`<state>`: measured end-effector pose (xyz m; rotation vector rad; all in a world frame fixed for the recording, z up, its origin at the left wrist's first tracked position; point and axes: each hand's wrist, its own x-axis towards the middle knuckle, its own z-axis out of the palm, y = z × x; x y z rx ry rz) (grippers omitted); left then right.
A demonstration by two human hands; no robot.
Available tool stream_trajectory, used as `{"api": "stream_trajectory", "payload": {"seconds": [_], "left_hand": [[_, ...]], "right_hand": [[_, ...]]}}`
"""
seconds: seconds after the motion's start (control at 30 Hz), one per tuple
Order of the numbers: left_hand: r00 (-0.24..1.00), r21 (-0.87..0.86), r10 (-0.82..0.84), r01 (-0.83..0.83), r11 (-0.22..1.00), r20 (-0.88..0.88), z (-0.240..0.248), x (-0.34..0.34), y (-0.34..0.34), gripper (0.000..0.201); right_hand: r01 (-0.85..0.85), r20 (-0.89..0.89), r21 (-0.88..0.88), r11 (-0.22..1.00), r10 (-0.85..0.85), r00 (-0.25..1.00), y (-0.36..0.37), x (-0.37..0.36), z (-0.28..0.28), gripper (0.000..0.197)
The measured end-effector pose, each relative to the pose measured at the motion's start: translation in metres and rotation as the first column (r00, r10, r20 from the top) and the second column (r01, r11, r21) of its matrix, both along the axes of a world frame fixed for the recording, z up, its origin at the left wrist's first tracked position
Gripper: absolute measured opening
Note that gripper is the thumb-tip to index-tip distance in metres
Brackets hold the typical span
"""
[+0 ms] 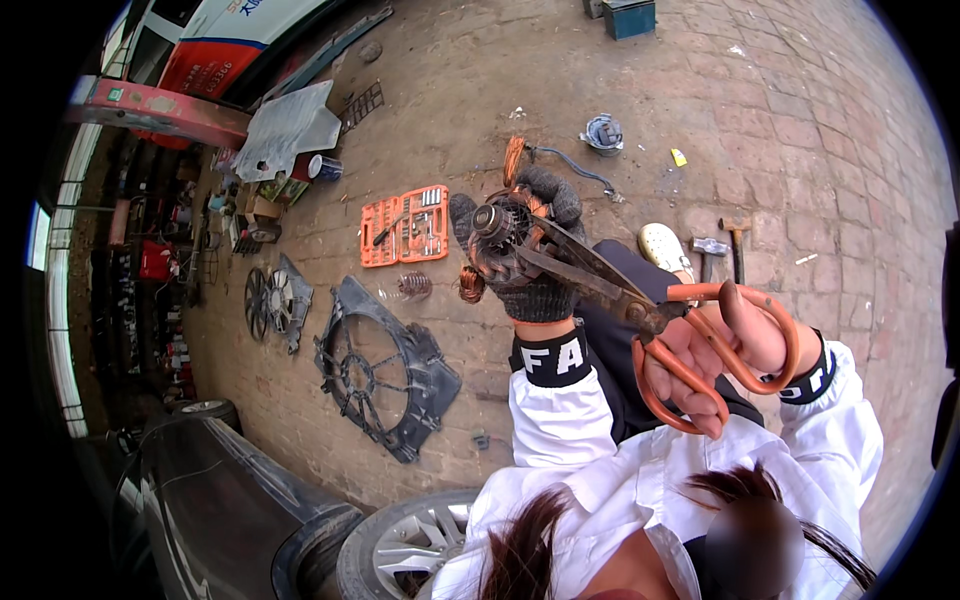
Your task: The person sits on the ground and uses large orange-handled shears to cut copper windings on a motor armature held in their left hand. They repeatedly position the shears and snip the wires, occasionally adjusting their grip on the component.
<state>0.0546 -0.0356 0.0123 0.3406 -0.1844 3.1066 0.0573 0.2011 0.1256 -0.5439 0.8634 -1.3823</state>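
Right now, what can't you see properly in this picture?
In the head view:
- Palm of the gloved left hand: hidden by the copper-wired part.
- Pieces in the orange case: too small to tell apart.
- Dark car: cut off by the lower edge.
- Wheel: partly behind the white shirt.

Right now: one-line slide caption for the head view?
Gloved left hand holds a motor armature; bare right hand holds orange-handled shears parted at the copper windings.

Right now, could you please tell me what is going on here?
The person's gloved left hand holds what looks like a motor part with copper wire sticking out. The bare right hand grips orange-handled shears, their blades parted at that part. An open orange tool case and black fan shroud lie nearby.
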Motion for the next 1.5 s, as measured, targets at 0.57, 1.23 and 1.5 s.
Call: {"api": "stream_trajectory", "payload": {"seconds": [0.57,1.23,1.5], "left_hand": [[0.403,0.366,-0.254,0.23,-0.902,-0.879,-0.043,0.004,-0.022,0.064],[0.844,-0.754,0.274,-0.21,-0.623,-0.461,-0.041,-0.004,-0.001,0.048],[0.976,-0.412,0.08,0.01,0.911,0.201,0.004,-0.005,0.008,0.055]], "right_hand": [[0.02,0.151,0.091,0.996,-0.034,0.988,0.006,-0.008,0.002,0.11],[-0.044,0.258,0.343,0.938,-0.049,0.965,0.017,-0.047,0.015,0.104],[-0.03,0.144,0.342,0.939,-0.02,0.989,0.018,-0.05,0.012,0.103]]}}
